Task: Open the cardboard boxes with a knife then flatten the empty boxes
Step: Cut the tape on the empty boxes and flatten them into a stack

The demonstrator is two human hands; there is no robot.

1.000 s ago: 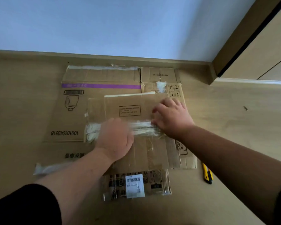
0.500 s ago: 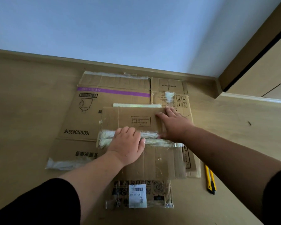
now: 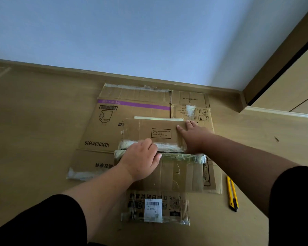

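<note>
- Small cardboard box (image 3: pixel 155 134) is lying flattened on top of the cardboard pile, in the middle of the floor (image 3: pixel 34 130) near the far wall; torn whitish tape is running along its centre seam.
- It is showing a black-framed text panel, print too small to read.
- Left hand (image 3: pixel 140 160) is pressing on the taped seam, fingers bent over the edge of the near flap; cannot tell whether they are gripping it.
- Right hand (image 3: pixel 192 134) is lying flat on the far flap's right end, fingers straight and spread, pressing down.
- Large flattened box (image 3: pixel 103 135) is lying underneath, reaching toward the skirting; it is carrying "1001010043516" upside down, a purple stripe, a barcode, an appliance outline and some Chinese characters.
- Another flattened box (image 3: pixel 194 103) is sitting at the pile's far right corner with handling symbols and a tape scrap.
- Taped flat carton (image 3: pixel 155 208) is lying at the pile's near edge, wearing a white barcode label reading roughly "855-855CA".
- Yellow utility knife (image 3: pixel 232 193) is resting on the floor just right of the pile, touching no hand.
- Both forearms are crossing over the near cardboard, hiding part of it; black sleeves are showing at the bottom corners.
</note>
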